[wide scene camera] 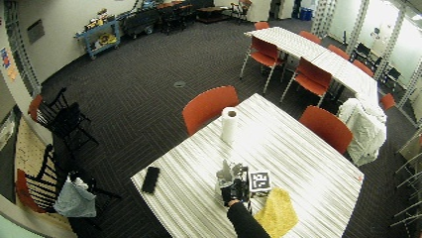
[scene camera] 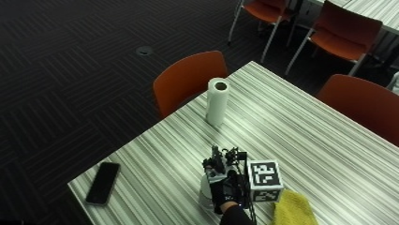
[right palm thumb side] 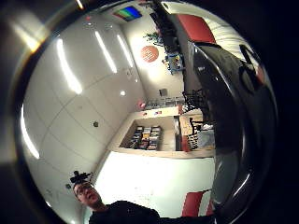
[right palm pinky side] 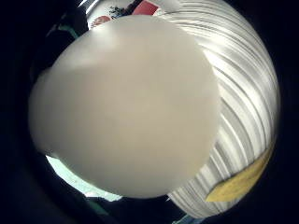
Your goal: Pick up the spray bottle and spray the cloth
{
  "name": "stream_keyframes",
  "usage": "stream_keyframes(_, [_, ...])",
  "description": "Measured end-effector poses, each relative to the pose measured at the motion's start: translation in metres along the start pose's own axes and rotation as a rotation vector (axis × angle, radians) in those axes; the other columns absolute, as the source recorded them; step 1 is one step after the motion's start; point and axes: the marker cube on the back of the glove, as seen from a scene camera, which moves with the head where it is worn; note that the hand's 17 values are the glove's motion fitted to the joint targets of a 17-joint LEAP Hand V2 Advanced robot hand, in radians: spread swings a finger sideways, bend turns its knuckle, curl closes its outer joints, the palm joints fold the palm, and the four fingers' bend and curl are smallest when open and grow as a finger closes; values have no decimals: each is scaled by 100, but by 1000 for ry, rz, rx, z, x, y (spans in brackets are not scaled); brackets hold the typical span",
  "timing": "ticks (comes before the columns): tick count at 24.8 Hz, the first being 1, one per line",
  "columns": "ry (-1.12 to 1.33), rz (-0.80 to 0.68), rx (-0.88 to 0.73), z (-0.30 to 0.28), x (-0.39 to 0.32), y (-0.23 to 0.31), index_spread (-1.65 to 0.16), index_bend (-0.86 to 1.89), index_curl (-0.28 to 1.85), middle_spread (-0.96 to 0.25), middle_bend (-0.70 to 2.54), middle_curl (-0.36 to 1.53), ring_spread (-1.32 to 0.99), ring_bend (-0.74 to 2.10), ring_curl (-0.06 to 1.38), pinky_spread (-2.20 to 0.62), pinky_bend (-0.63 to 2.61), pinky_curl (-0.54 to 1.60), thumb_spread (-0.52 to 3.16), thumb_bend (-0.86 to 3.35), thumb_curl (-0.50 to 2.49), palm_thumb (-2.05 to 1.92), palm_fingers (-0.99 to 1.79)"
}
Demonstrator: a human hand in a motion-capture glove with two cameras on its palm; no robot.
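1 pale spray bottle (right palm pinky side: 124, 105) filling the palm view, fingers' state untellable outside.

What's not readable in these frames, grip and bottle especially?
- Spray bottle: outside view, gloved right hand covers most of it; nozzle direction unclear.
- Fingers: glove gear hides them, grip cannot be confirmed.
- Little finger palm view: a pale blurred surface fills it.
- Yellow cloth: cut off by the picture's edge.
- Phone: screen too small.
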Motion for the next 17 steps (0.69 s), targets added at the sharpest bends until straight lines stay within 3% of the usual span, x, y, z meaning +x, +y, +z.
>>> stream_keyframes(6, [1, 48, -5, 0, 13, 8, -15, 30, 68, -2, 39, 64, -9, 44, 54, 9, 12, 22, 104, -1, 85, 119, 88])
stream_keyframes(13, [34, 58, -14, -11, 23, 15, -27, -2, 57, 3, 14, 55, 1, 32, 55, 15, 44, 35, 100, -8, 74, 97, 0])
stream_keyframes(17, [32, 60, -15, -16, 27, 19, -34, -1, 43, 3, 15, 49, 5, 27, 47, 17, 49, 34, 99, -5, 70, 94, -4])
